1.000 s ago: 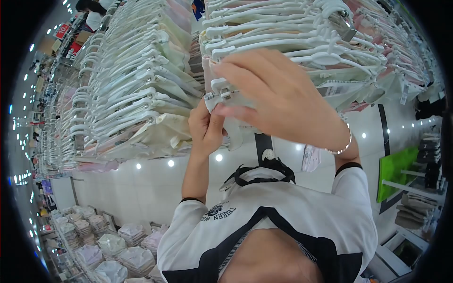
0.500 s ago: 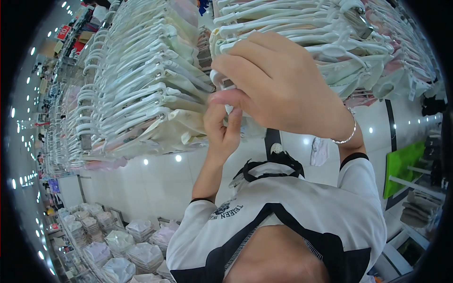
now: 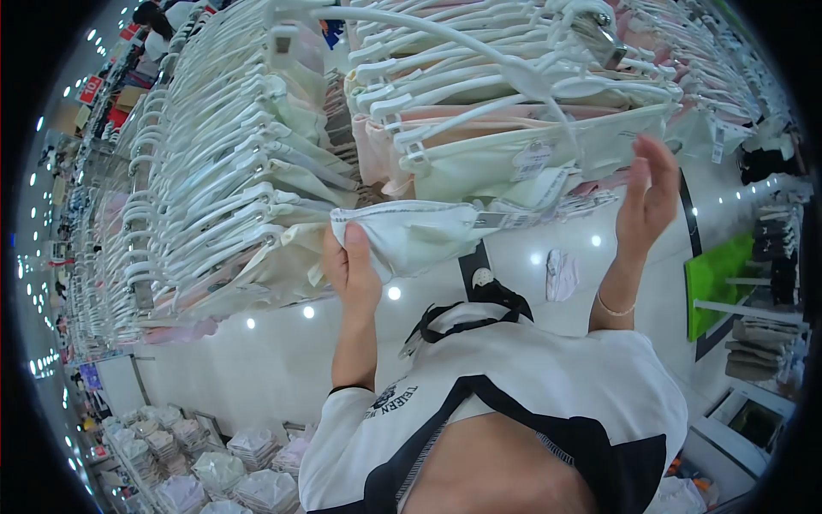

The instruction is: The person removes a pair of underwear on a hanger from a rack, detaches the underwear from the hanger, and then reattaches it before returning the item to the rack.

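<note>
My left hand (image 3: 349, 261) grips the edge of a small pale white-green garment (image 3: 411, 236), its thumb on top. The garment stretches out flat to the right, below the hanging clothes. Off to the right, my right hand (image 3: 649, 193) is raised with its fingers apart and nothing in them. It is near the end of a pale green garment (image 3: 479, 167) with a paper tag, which hangs from the rack. Above, a large white clip hanger (image 3: 445, 38) arches close to the camera; what bears it cannot be made out.
Dense rows of white hangers with pastel clothes (image 3: 231, 163) fill the left. Stacks of bagged clothes (image 3: 184, 467) stand at lower left. A small packet (image 3: 561, 274) lies on the tiled floor. A green panel (image 3: 719, 291) with a display of dark clothes stands at right.
My hands, together at a white hanger before, are now apart. The right has swung to the right and opened; the left has moved slightly left and down and now holds the pale garment.
</note>
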### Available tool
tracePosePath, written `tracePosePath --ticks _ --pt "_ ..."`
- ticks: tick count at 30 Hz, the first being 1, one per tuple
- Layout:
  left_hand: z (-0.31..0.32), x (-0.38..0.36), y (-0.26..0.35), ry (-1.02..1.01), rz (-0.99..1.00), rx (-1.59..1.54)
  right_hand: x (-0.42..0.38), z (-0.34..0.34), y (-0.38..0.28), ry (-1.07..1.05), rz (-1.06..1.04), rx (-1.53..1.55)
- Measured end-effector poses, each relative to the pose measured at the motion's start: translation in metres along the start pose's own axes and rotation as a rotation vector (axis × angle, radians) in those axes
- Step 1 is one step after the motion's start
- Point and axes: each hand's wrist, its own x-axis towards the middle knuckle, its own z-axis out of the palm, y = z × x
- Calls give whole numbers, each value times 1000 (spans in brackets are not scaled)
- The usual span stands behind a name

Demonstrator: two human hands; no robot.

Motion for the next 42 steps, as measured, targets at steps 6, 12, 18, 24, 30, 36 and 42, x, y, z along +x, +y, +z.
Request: tracePosePath --ticks 6,12,18,24,30,36,42 --pt "-1 2 -3 -86 -14 -62 -15 -1 5 -457 294 123" --pt "3 -1 1 -122 -33 -90 -20 14 12 -488 441 391" --pt "-6 -8 4 -77 -78 -146 -23 10 14 -413 486 454" --pt "1 -11 35 81 -244 -381 -25 0 34 -318 477 628" --pt "-8 -16 36 -88 -264 -409 -31 7 11 -54 295 119" --pt "-4 -23 24 -48 -275 -408 -59 14 -21 -123 164 -65" --pt "24 -7 -33 236 -437 -310 -56 77 10 -251 117 -122"
